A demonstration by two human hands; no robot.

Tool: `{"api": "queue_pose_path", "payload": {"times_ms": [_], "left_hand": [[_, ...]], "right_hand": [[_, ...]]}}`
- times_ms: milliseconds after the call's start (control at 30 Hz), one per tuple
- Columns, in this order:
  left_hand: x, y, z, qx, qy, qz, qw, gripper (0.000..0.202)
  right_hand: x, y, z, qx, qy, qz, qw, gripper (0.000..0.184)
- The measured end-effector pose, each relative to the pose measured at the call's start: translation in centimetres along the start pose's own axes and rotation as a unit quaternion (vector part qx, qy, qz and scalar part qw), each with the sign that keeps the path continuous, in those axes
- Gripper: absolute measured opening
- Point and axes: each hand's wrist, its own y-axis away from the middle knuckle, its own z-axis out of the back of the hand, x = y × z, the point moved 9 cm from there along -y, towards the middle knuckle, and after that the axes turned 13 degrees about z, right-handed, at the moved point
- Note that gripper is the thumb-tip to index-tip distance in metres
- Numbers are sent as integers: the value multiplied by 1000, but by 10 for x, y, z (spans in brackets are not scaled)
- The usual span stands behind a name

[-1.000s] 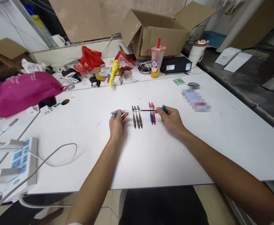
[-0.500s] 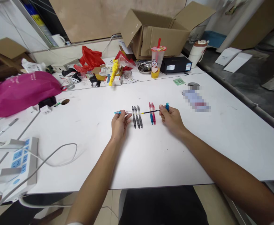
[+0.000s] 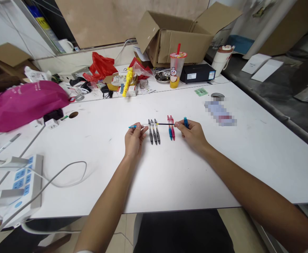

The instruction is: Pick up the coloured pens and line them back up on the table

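Between thumb and fingers, my left hand [image 3: 134, 140] is closed on a clear pen barrel [image 3: 145, 125] with a light-blue end. My right hand [image 3: 193, 133] pinches the end of a dark ink refill [image 3: 166, 124], whose other end lines up with the barrel; how deep it sits inside is hard to see. A blue pen grip section [image 3: 186, 122] is also tucked in my right hand, sticking up past the fingers. Below the refill lie three black pens [image 3: 154, 135] side by side, with a blue-and-red pen [image 3: 170, 133] and a red pen [image 3: 173, 133] to their right.
A power strip [image 3: 36, 186] with cables takes up the left front. A magenta bag [image 3: 30, 103] sits at far left. Along the back stand a drink cup [image 3: 177, 70], a black box [image 3: 198, 73] and an open carton [image 3: 183, 44]. A tape roll [image 3: 217, 95] lies at right.
My right hand has moved a little left, bringing the refill and blue grip section closer to the barrel. My left hand has stayed nearly still.
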Motion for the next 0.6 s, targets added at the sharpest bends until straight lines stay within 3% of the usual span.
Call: {"api": "queue_pose_path", "payload": {"times_ms": [233, 500, 600], "left_hand": [[3, 1, -9, 29, -7, 8, 1000, 12], [22, 12, -33, 122, -56, 57, 989, 20], [25, 12, -34, 130, -53, 61, 988, 22]], "right_hand": [[3, 0, -2, 13, 15, 17, 1000, 37], [6, 6, -15, 56, 8, 31, 998, 35], [7, 8, -20, 71, -2, 30, 997, 38]]}}
